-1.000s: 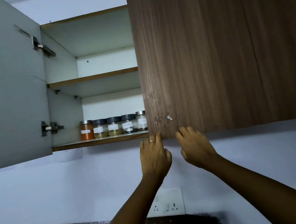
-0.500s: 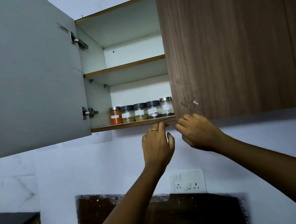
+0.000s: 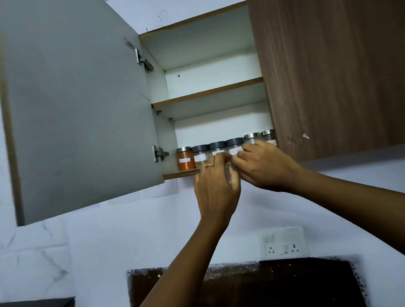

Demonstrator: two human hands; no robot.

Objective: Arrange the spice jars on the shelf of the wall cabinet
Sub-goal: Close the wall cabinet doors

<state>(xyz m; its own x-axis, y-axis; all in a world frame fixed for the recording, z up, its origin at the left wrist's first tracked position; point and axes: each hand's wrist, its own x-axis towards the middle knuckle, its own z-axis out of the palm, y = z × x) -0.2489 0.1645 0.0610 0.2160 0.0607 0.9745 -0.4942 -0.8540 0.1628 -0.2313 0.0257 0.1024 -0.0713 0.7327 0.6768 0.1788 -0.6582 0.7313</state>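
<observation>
I judged the aligning step under way: my left hand [image 3: 215, 191] and right hand [image 3: 263, 166] reached the spice jars [image 3: 217, 149] on the lower shelf [image 3: 181, 174]. Whether either hand's fingers grasped a jar, I could not tell. Next: nudging jars level.

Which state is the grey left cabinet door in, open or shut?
Open: the grey left cabinet door is swung outward, exposing its metal hinges and the row of spice jars.

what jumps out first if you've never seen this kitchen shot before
Two hands reach up to the cabinet's bottom shelf: the left hand, wearing a ring, and the right hand meet in front of a row of spice jars. The orange jar at the row's left end stands out most. The big grey door hangs open on the left.
</observation>
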